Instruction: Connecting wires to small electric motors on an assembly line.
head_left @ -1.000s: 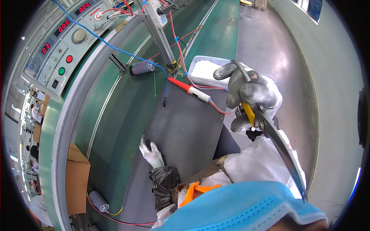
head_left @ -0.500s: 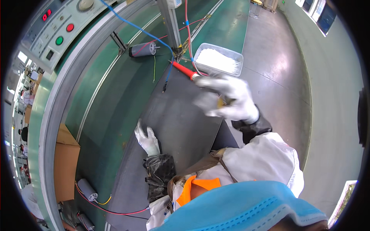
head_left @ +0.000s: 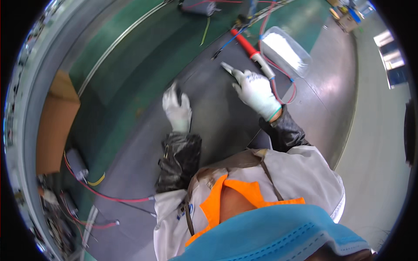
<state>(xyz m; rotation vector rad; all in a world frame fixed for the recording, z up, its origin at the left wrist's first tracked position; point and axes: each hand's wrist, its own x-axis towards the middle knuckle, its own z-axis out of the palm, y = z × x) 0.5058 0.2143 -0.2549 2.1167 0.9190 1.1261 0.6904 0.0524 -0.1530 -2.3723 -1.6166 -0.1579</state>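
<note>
My left hand (head_left: pixel 177 108), in a white glove, hovers over or rests on the dark grey mat (head_left: pixel 209 126), its fingers apart and holding nothing I can see. To its right, my right hand (head_left: pixel 257 89) is gloved too, its index finger stretched toward the far left and greyish at the tip. Just beyond that hand lies a test probe (head_left: pixel 245 43) with a red tip section and white handle, apart from the fingers. Left of the probe, a thin blue lead (head_left: pixel 226 45) ends in a dark terminal on the mat.
A clear plastic tub (head_left: pixel 301 50) of white pieces stands behind the probe cable (head_left: pixel 294 91). Grey cylindrical motors with wires lie at the far edge (head_left: pixel 198 7) and left (head_left: pixel 76 163). A cardboard box (head_left: pixel 58 126) stands at left. Another person's hand (head_left: pixel 48 196) shows at lower left.
My right hand, blurred over the probe's handle before, is now beside it with the handle uncovered. My left hand has moved farther forward on the mat. The whole view has shifted and turned.
</note>
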